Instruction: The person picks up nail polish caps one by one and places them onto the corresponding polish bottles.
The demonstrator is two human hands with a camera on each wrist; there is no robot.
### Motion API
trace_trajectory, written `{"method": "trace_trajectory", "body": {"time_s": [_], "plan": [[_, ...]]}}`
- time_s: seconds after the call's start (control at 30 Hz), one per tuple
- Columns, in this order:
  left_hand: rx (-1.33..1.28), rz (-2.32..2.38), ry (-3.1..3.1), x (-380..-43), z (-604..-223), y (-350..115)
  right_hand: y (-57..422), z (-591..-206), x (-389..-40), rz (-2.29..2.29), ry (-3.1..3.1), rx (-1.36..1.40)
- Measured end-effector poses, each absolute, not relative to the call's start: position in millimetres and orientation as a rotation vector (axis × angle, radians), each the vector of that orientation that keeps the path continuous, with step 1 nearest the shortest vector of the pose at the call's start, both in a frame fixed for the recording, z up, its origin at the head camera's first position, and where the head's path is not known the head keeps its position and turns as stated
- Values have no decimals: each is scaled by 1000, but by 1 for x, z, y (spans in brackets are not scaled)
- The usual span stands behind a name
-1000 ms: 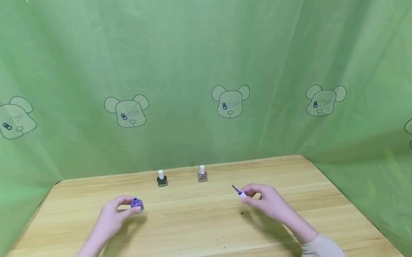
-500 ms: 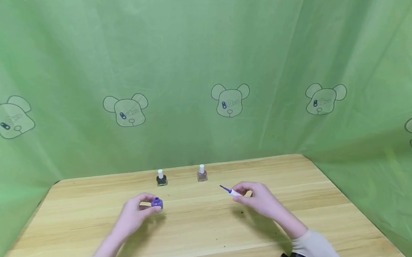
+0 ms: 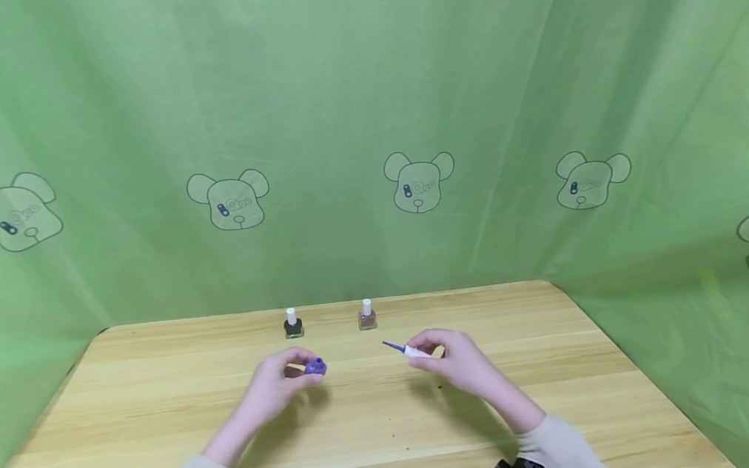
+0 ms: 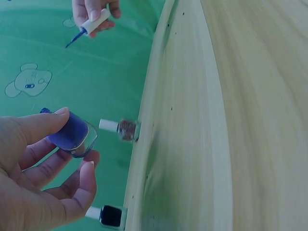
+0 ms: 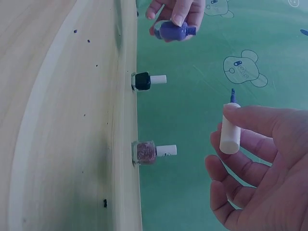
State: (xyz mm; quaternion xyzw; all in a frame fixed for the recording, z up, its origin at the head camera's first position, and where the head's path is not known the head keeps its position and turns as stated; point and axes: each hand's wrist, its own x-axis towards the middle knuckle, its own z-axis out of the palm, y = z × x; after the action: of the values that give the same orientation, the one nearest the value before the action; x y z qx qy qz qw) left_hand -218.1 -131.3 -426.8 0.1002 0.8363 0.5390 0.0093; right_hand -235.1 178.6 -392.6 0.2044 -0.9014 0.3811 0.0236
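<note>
My left hand pinches an uncapped purple nail polish bottle between thumb and fingers, held above the table with its mouth tipped to the right in the head view. In my right hand is the white nail polish cap, gripped by thumb and fingertips. Its purple-coated brush points left toward the bottle, with a gap between them. Both hands hover over the table, a short way apart.
At the back of the wooden table stand two capped nail polish bottles: a black one and a mauve glittery one. A green curtain with bear prints hangs behind and at the sides. Small dark specks dot the tabletop.
My left hand has carried the purple bottle rightward and tilted it. My right hand has come leftward with the cap, and its brush now lies closer to horizontal. The capped bottles stay put.
</note>
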Motion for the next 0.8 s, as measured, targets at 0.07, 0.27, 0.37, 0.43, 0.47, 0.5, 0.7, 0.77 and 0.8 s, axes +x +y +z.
{"method": "trace_trajectory", "body": {"time_s": [0.07, 0.27, 0.37, 0.43, 0.47, 0.5, 0.7, 0.77, 0.8], "plan": [[325, 1677, 2617, -219, -426, -127, 176, -392, -234, 1191, -2780, 645], [337, 1640, 2654, -221, -427, -113, 169, -391, -232, 1195, -2744, 687], [367, 1626, 2663, -221, -428, -107, 166, -391, -232, 1207, -2769, 674], [394, 1617, 2661, -221, -428, -103, 164, -390, -232, 1229, -2793, 655], [406, 1615, 2655, -221, -427, -101, 163, -390, -232, 1236, -2803, 647], [419, 1610, 2651, -221, -427, -100, 163, -390, -232, 1240, -2811, 643], [461, 1586, 2642, -221, -425, -94, 162, -390, -231, 1247, -2810, 659], [470, 1581, 2642, -221, -424, -92, 163, -389, -230, 1247, -2805, 667], [479, 1576, 2643, -222, -424, -91, 163, -388, -230, 1245, -2801, 673]]}}
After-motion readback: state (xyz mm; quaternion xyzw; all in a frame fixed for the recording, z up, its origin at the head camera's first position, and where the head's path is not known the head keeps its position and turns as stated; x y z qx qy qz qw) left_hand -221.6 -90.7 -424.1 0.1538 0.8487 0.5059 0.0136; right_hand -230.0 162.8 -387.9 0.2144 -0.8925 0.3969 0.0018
